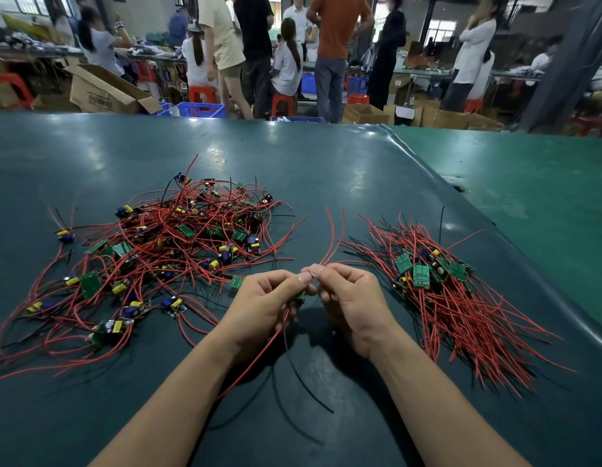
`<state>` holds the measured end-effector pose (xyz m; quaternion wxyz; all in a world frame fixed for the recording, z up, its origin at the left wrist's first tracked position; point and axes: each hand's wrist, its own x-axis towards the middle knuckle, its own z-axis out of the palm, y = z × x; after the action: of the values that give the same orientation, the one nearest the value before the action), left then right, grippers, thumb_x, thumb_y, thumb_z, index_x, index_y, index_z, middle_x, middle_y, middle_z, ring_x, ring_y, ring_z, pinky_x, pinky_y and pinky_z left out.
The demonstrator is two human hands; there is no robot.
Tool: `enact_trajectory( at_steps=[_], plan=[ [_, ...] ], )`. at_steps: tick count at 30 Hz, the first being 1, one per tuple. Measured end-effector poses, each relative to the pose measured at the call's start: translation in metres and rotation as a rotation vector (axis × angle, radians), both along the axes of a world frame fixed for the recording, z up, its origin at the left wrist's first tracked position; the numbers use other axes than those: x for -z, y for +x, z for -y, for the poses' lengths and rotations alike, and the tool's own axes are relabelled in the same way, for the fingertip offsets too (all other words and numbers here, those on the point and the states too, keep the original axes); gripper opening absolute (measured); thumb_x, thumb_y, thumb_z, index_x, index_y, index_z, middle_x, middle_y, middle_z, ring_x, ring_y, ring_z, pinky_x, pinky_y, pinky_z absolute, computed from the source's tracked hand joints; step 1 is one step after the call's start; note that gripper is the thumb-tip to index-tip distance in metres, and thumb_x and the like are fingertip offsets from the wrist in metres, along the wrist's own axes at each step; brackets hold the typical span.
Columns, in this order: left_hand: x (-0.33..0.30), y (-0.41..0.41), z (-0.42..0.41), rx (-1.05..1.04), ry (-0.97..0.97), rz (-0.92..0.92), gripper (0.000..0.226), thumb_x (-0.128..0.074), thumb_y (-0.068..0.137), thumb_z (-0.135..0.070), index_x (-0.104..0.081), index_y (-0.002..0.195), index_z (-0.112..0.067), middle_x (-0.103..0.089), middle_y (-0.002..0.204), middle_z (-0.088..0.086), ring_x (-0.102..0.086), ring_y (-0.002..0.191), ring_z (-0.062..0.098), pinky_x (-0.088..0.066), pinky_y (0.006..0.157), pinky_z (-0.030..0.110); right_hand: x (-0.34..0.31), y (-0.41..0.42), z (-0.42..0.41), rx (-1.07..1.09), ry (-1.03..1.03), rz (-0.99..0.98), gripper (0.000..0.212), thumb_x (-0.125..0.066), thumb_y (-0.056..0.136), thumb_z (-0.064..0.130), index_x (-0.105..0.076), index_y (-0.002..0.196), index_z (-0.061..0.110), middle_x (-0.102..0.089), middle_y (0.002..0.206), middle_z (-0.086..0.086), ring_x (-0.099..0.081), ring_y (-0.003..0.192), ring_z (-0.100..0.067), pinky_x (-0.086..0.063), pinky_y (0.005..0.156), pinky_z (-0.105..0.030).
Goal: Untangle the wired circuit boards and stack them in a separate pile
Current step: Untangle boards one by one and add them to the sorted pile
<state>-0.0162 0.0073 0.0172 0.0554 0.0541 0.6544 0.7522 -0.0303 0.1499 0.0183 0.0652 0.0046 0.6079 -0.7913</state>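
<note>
Busy workshop floor behind: standing and seated people, red plastic stools (282, 102), blue crates (201, 110), open cardboard cartons (104, 91). Work surface is a dark green matte bench (326, 170) with a lighter green section past its right edge.

Left half of bench: large tangled heap of small green circuit boards with red and black leads (164, 244), boards facing all ways, wires looped through each other and trailing toward the left edge. Right half, well apart from the heap: sorted pile of the same boards (431, 274), boards bunched together at the far end, leads combed roughly parallel toward the near right edge.

Between the two, near the front edge: left hand (265, 305) curled around one green board (301, 295), mostly hidden by the fingers; its red and black leads hang down below the palm toward the near edge. Right hand (350, 298) has thumb and forefinger pinched on two red wires (333, 230) that rise and curve away toward the far edge. Both hands closed on the one unit, fingertips almost touching.

Judgement: unit appears free of the heap; step in hand is straightening leads before laying it on the right pile.

Risks:
- Pulling hard on the pinched wires could strain the solder joints at the board.
- Hanging leads may snag stray wires at the heap's near edge and drag boards along.
- Laying it crosswise would re-tangle the sorted pile.
</note>
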Motion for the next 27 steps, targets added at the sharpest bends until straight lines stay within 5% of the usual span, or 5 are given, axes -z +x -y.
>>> enact_trajectory(
  at_steps=[10, 14, 17, 23, 27],
  plan=[
    [-0.008, 0.005, 0.001, 0.080, -0.020, -0.015, 0.021, -0.067, 0.077, -0.028, -0.064, 0.058, -0.020, -0.042, 0.064, 0.012, -0.030, 0.041, 0.010, -0.012, 0.052, 0.034, 0.002, -0.011, -0.004, 0.239, 0.055, -0.133, 0.021, -0.067, 0.090, 0.013, -0.077, 0.072, 0.016, -0.046, 0.045, 0.005, -0.028, 0.035, -0.006, -0.022, 0.037, -0.015],
    [-0.010, 0.007, 0.004, 0.175, -0.024, -0.017, 0.021, -0.064, 0.078, -0.023, -0.062, 0.057, -0.019, -0.045, 0.050, -0.003, -0.028, 0.039, 0.005, -0.015, 0.044, 0.023, 0.001, -0.017, -0.010, 0.355, -0.007, -0.135, 0.020, -0.065, 0.092, 0.012, -0.074, 0.074, 0.012, -0.046, 0.045, 0.005, -0.029, 0.035, -0.006, -0.023, 0.036, -0.015],
    [-0.011, 0.007, 0.005, 0.223, -0.002, 0.006, 0.024, -0.064, 0.076, -0.019, -0.058, 0.053, -0.020, -0.055, 0.059, 0.003, -0.029, 0.039, 0.005, -0.022, 0.040, 0.016, -0.002, -0.021, -0.016, 0.439, -0.092, -0.095, 0.022, -0.062, 0.094, 0.009, -0.070, 0.073, 0.009, -0.043, 0.044, 0.006, -0.030, 0.034, -0.004, -0.024, 0.036, -0.014],
    [-0.009, 0.007, 0.008, 0.299, 0.021, 0.031, 0.026, -0.073, 0.068, -0.022, -0.051, 0.058, -0.013, -0.063, 0.063, 0.005, -0.029, 0.039, 0.006, -0.024, 0.039, 0.014, -0.012, -0.020, -0.023, 0.258, -0.490, 0.074, 0.033, -0.046, 0.101, 0.018, -0.052, 0.070, 0.011, -0.030, 0.038, 0.008, -0.020, 0.028, -0.003, -0.016, 0.028, -0.014],
    [-0.007, 0.004, 0.010, 0.325, 0.046, 0.035, 0.021, -0.073, 0.062, -0.029, -0.056, 0.054, -0.019, -0.063, 0.061, 0.005, -0.029, 0.038, 0.008, -0.018, 0.042, 0.016, -0.012, -0.018, -0.021, 0.247, -0.458, 0.057, 0.032, -0.046, 0.102, 0.019, -0.055, 0.073, 0.009, -0.033, 0.042, 0.006, -0.022, 0.030, -0.003, -0.015, 0.030, -0.013]
  ],
)
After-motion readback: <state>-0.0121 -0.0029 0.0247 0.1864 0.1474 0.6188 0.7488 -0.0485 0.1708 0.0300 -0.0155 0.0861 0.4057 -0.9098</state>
